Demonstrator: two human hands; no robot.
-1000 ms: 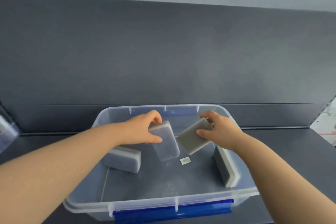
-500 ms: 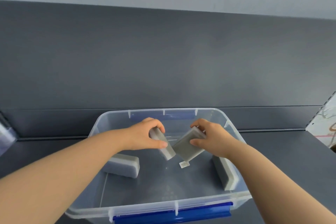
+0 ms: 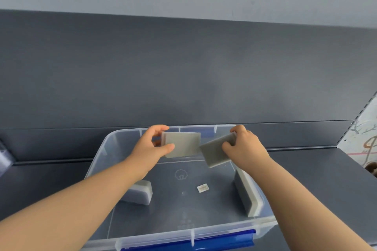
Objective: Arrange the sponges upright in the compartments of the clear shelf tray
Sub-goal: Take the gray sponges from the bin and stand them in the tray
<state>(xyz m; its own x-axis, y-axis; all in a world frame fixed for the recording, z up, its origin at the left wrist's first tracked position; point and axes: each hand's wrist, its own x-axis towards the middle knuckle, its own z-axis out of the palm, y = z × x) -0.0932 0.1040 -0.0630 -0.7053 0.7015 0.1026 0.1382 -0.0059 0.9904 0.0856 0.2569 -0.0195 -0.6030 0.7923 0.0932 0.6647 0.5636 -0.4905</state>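
Pinching 1 grey sponge each: left hand (image 3: 152, 149) grips left sponge (image 3: 182, 144), right hand (image 3: 243, 149) grips tilted right sponge (image 3: 216, 153), above clear bin (image 3: 191, 232).

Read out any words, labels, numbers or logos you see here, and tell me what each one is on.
Nothing can be read.
Small white sticker on the floor of the clear bin: print too blurred to read.
Moulded emblem in the bin floor: a symbol, no legible letters.
Moulded marks nearer the front: too faint to read.
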